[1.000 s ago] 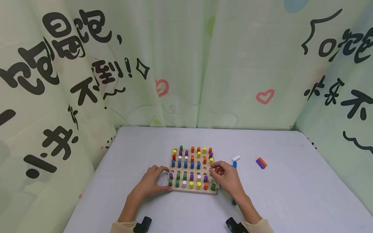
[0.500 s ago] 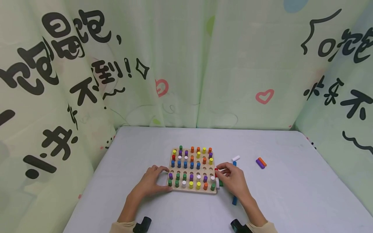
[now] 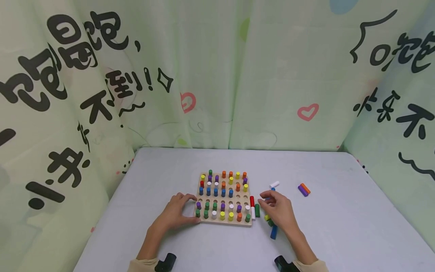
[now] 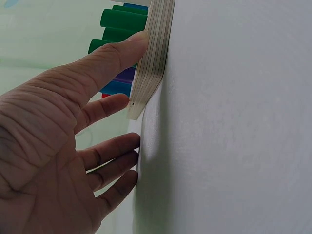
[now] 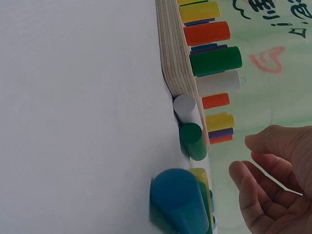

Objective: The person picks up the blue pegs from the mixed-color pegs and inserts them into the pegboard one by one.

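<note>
A wooden pegboard (image 3: 224, 223) stands in the middle of the table, its holes partly filled with coloured pegs. My left hand (image 3: 176, 211) steadies its left side: the thumb touches the near left corner and the index finger the left edge, while the other fingers rest near the cloth. To the right of the board, my right hand (image 3: 279, 209) hovers with loosely bent fingers and nothing between them. A red peg (image 3: 252, 201), a white peg (image 3: 253, 214) and a green peg (image 3: 257, 210) lie along the board's right edge.
Beside or partly under the right hand are a yellow peg (image 3: 267, 218) and a blue peg (image 3: 273, 232). Another white peg (image 3: 274, 184) lies behind it. Farther right, a purple peg (image 3: 303, 190) and an orange peg (image 3: 306, 188) lie together. A printed curtain (image 3: 265, 75) surrounds the table.
A white peg now stands at the right end of the board's second row from the front. My right hand has moved right, off the board. The left hand stays in place.
</note>
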{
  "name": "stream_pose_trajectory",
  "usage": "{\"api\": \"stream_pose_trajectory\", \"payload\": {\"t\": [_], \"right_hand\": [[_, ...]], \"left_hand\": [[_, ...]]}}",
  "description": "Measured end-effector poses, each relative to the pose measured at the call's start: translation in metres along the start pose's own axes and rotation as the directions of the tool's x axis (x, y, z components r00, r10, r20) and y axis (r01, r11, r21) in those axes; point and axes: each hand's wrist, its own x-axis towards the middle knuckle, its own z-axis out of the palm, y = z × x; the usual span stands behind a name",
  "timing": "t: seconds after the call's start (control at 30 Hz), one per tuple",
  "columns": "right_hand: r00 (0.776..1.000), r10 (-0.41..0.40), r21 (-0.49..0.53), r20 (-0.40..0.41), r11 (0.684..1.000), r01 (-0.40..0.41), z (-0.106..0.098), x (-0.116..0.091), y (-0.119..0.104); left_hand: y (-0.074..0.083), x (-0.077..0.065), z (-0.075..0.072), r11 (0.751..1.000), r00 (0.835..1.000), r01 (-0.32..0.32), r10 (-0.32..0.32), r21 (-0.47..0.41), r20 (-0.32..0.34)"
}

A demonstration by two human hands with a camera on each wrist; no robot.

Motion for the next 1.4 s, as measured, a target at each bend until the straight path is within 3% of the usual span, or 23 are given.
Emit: {"api": "stream_pose_trajectory", "payload": {"t": [0.67, 1.0, 1.4], "right_hand": [[0.997, 0.081, -0.034, 0.006, 0.996, -0.081, -0.016, 0.002, 0.019], [0.997, 0.073, -0.070, -0.028, 0.995, -0.075, -0.021, 0.006, 0.026], [0.997, 0.076, -0.090, -0.012, 0.993, -0.077, -0.022, 0.015, 0.034]], "left_hand": [[-0.004, 0.000, 0.002, 1.000, 1.000, -0.008, 0.008, -0.007, -0.002], [-0.001, -0.001, -0.001, 1.000, 1.000, -0.016, 0.016, -0.006, -0.003], [-0.001, -0.002, -0.002, 1.000, 1.000, -0.015, 0.015, -0.010, -0.004]]}}
